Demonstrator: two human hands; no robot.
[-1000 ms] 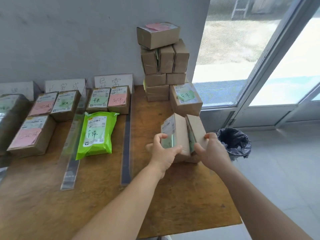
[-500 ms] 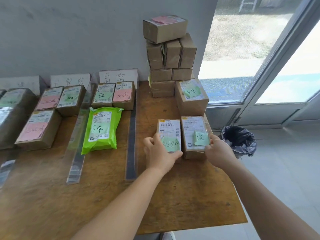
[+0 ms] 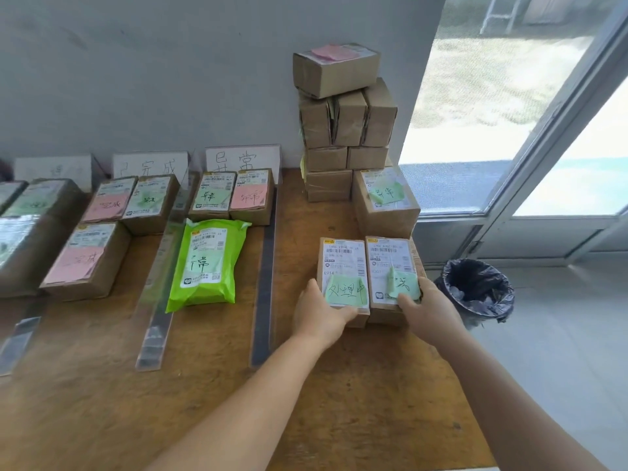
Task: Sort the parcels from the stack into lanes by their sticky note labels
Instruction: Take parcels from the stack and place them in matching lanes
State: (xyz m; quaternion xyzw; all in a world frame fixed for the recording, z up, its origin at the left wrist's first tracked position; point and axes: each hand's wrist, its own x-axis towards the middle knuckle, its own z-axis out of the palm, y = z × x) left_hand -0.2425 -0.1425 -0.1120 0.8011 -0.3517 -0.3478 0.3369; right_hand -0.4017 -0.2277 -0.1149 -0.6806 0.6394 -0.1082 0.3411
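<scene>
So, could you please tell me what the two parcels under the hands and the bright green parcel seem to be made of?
The two parcels, left parcel and right parcel, look like matte brown cardboard, judging by their stiff square edges; each carries a white printed label and a green sticky note. The bright green parcel seems to be a soft plastic mailer bag: glossy, wrinkled, with crimped ends.

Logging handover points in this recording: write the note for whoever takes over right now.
Left hand grips the left parcel; right hand grips the right parcel. Both lie label-up, side by side, on the table near the stack.
Done: several parcels, including the green bag, sit in lanes.
Left: these two, another green-noted box, and the stack.
</scene>
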